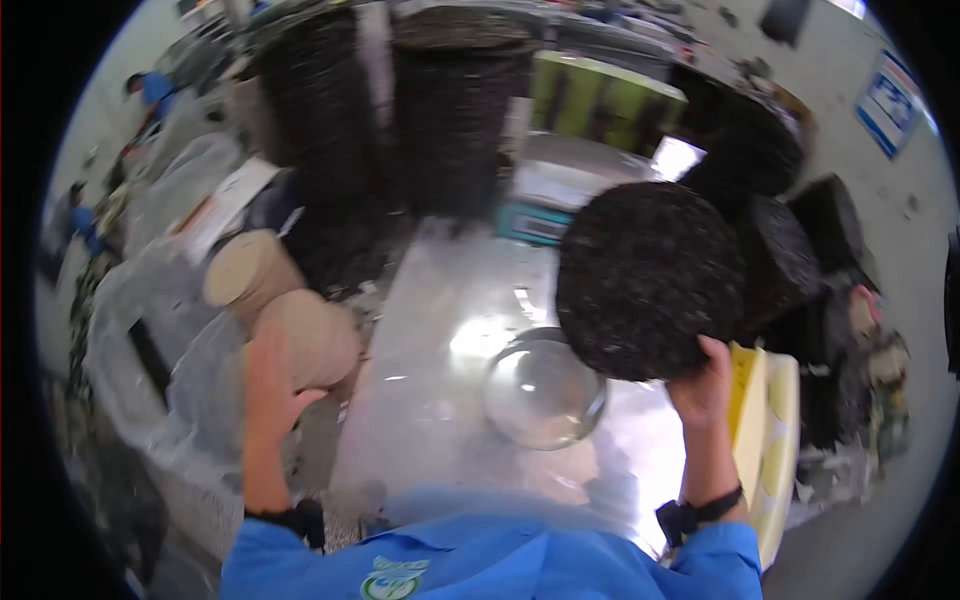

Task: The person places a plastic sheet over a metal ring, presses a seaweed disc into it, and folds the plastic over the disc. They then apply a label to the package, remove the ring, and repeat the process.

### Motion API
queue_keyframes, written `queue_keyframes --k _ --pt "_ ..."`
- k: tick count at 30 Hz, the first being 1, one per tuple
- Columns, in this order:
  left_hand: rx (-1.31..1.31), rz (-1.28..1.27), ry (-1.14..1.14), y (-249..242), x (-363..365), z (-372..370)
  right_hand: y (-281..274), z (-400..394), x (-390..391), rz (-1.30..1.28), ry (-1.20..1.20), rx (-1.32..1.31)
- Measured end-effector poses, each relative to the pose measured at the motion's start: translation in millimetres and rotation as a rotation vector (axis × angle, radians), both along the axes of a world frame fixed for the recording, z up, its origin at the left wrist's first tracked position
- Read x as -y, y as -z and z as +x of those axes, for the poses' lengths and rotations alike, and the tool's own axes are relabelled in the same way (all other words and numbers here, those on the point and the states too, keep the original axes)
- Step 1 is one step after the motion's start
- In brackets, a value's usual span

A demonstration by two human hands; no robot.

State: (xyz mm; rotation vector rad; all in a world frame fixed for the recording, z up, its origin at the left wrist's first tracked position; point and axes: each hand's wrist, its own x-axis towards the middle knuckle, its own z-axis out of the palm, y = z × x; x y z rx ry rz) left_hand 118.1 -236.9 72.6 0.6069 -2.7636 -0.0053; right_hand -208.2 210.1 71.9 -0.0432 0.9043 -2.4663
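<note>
A large round black disc (650,280) with a rough, flaky surface is tilted up over the right side of the shiny metal worktop (420,360). My right hand (703,388) grips its lower right edge, thumb in front and the other fingers hidden behind. At the left, my left hand (270,385) is open, its fingers stretched upward and its thumb apart. It overlaps the nearer of two tan cylinders (318,335) in this view. A round clear-looking plate (545,390) lies on the worktop, partly covered by the disc.
Tall dark stacks (455,120) stand at the back, with more dark stacks (775,260) to the right. A scale (540,222) with a teal front sits behind the disc. Yellow trays (765,430) flank the worktop's right side. Clear plastic bags (145,330) crowd the left.
</note>
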Motion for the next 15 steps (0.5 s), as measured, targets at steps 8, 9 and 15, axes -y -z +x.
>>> queue_keyframes --k 8,9,15 --pt "0.203 0.128 0.165 -4.0 48.1 25.0 3.2 22.3 6.8 0.016 -0.049 -0.079" --pt "0.229 0.173 0.211 -8.5 52.6 24.6 -3.6 29.7 13.3 0.016 -0.060 -0.077" --pt "0.188 0.208 -0.131 -16.7 58.6 -18.4 -15.5 44.7 26.9 0.033 -0.108 -0.047"
